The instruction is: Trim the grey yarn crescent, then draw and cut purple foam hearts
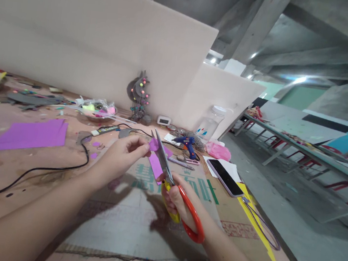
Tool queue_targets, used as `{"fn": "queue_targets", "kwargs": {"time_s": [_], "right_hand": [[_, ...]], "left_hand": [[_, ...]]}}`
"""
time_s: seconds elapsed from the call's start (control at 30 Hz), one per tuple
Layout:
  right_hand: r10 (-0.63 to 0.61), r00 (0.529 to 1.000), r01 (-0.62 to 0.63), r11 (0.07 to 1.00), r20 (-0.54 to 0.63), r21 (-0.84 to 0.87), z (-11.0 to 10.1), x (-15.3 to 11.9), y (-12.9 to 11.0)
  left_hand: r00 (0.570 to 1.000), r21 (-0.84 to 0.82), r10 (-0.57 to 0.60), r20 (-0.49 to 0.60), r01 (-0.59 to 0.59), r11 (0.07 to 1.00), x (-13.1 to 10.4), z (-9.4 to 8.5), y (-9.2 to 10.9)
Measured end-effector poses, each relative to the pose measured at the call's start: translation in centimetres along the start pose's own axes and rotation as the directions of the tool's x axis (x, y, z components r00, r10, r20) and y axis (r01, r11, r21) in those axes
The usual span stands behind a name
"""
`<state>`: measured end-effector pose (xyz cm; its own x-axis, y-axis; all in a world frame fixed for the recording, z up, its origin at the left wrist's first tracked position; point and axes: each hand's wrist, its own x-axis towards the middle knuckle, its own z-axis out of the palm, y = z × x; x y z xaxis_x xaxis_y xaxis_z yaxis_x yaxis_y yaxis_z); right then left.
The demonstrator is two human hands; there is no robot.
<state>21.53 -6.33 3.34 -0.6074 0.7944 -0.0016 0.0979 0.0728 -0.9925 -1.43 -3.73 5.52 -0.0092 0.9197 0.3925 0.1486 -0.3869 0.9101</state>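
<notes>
My left hand (126, 152) pinches a small piece of purple paper (154, 145) between thumb and fingertips, above the work surface. In my right hand (176, 197) is a pair of scissors (191, 226) with one red and one yellow handle loop. Their blades are slightly parted and reach up beside the purple piece. Below the blades lies a purple strip (156, 166) on a printed cardboard sheet (113, 224). The exact contact between blades and piece is hard to make out.
Purple sheets (32, 134) lie at left, near a black cord (47, 168). Behind stand a grey moon-shaped ornament (139, 95), a bowl of pompoms (97, 110), a small digital clock (163, 121) and a plastic bottle (211, 122). A blue glue gun (188, 143) and a phone (225, 177) are at right.
</notes>
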Motion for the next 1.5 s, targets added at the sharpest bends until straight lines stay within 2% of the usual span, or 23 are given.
{"fn": "queue_targets", "kwargs": {"time_s": [0.33, 0.57, 0.83, 1.03, 1.17, 1.5], "right_hand": [[0.016, 1.0, -0.016, 1.0, 0.001, -0.018, 0.0, 0.0, -0.1], [0.002, 1.0, -0.002, 1.0, 0.01, 0.025, 0.3, 0.1, 0.1], [-0.02, 1.0, 0.02, 0.998, 0.002, -0.055, 0.1, 0.0, 0.4], [-0.076, 0.997, 0.08, 0.978, 0.027, -0.191, -0.2, -0.2, 0.0], [-0.124, 0.991, 0.131, 0.968, 0.046, -0.213, -0.3, -0.1, -0.2], [-0.092, 0.995, 0.096, 0.97, 0.027, -0.223, 0.0, -0.4, -1.1]], "left_hand": [[0.999, -0.043, -0.022, -0.029, 0.021, 0.999, 0.2, -0.3, -0.1], [0.995, -0.124, -0.095, 0.006, 0.095, 0.988, 0.1, 0.7, -0.3], [0.993, -0.24, -0.121, 0.0, 0.117, 0.964, 0.0, 1.4, -0.2], [0.997, -0.203, -0.081, 0.006, 0.081, 0.976, -0.2, 0.9, 0.9], [0.996, -0.164, -0.076, 0.036, 0.081, 0.983, -0.5, 1.0, 1.5], [0.995, -0.069, -0.076, 0.066, 0.081, 0.994, -0.5, 0.9, 1.8]]}}
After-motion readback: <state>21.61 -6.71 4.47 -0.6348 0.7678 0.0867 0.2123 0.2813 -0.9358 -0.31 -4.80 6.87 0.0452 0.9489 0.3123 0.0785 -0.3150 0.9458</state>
